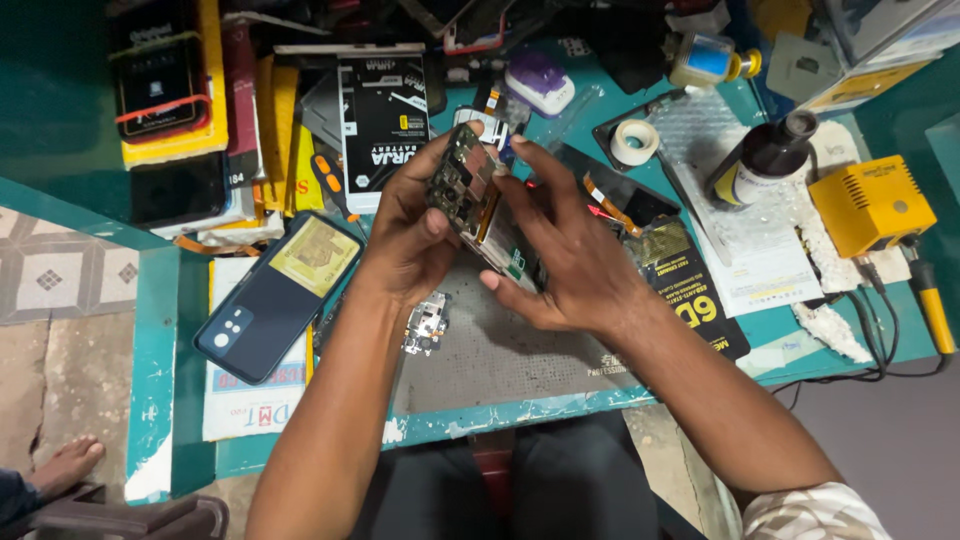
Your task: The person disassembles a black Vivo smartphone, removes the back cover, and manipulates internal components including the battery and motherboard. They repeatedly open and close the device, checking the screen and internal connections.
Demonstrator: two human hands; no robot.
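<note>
Cluttered teal workbench (770, 330), seen from above, with a grey work mat (510, 350) laid at its front edge. Above the mat, an opened phone (480, 205) with its circuit board exposed is held tilted between both hands, clear of the surface. Left hand (410, 235) grips the upper end of the phone, thumb across the board side and fingers curled behind it. Right hand (570, 255) supports the lower end, fingers spread and bent along its edge, thumb underneath; the grip is partial rather than fully closed.

On the mat just below the left wrist lies a small metal phone part (427, 325). To the left, a dark blue phone back cover (275, 295) with a yellow patch inside rests on printed papers, slanted. Behind the hands stands a black battery package (385, 125), and beyond it a purple and white small device (540, 85). To the right of the hands are a roll of white tape (634, 142), a dark bottle with a white label (765, 160) lying on bubble wrap, and a yellow box unit (872, 205) with cables running off the bench edge. A bare foot (65, 465) of another person shows on the floor at lower left.
</note>
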